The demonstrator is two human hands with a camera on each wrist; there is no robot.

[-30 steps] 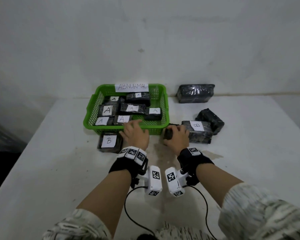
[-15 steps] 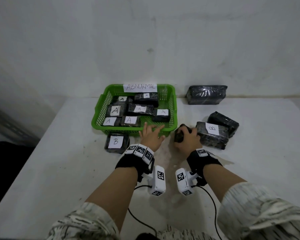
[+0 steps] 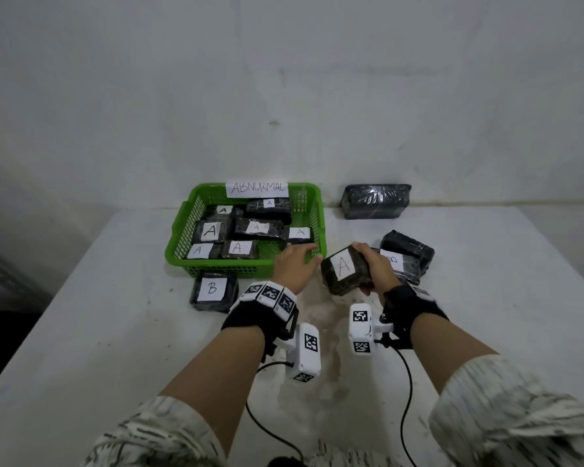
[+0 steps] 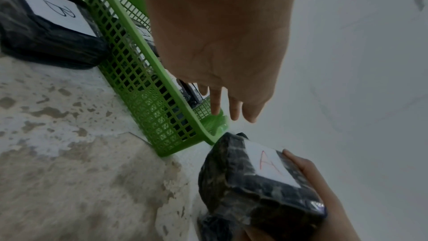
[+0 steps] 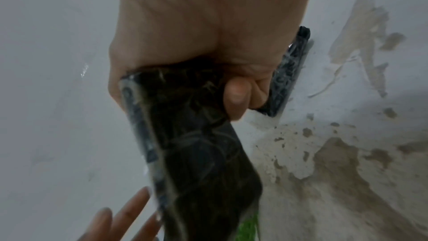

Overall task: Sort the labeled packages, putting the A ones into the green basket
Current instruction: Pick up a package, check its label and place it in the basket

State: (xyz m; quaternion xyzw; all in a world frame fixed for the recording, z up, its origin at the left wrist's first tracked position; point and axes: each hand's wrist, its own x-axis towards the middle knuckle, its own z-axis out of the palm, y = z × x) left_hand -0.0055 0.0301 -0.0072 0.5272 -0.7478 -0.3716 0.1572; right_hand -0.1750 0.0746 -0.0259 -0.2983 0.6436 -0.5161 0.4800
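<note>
My right hand (image 3: 373, 269) grips a black wrapped package labeled A (image 3: 344, 269), lifted and tilted just right of the green basket (image 3: 216, 264). The wrist views show the same A package (image 4: 259, 186) (image 5: 197, 144), with my thumb (image 5: 236, 98) curled over its dark underside. My left hand (image 3: 295, 264) hovers flat with straight fingers (image 4: 234, 109) over the basket's near right corner (image 4: 217, 127), holding nothing. Several A packages (image 3: 236, 247) lie inside the basket, which carries an "ABNORMAL" sign (image 3: 257, 188).
A B package (image 3: 213, 289) lies against the basket's front wall. Another B package (image 3: 402, 264) and an unlabeled black one (image 3: 407, 246) lie right of my right hand. A large black bundle (image 3: 375, 200) sits by the wall. The white table (image 3: 115, 332) has worn brown patches.
My right hand has lifted the package off the table and turned it so its A label faces up. My left hand has stretched flat over the basket's corner.
</note>
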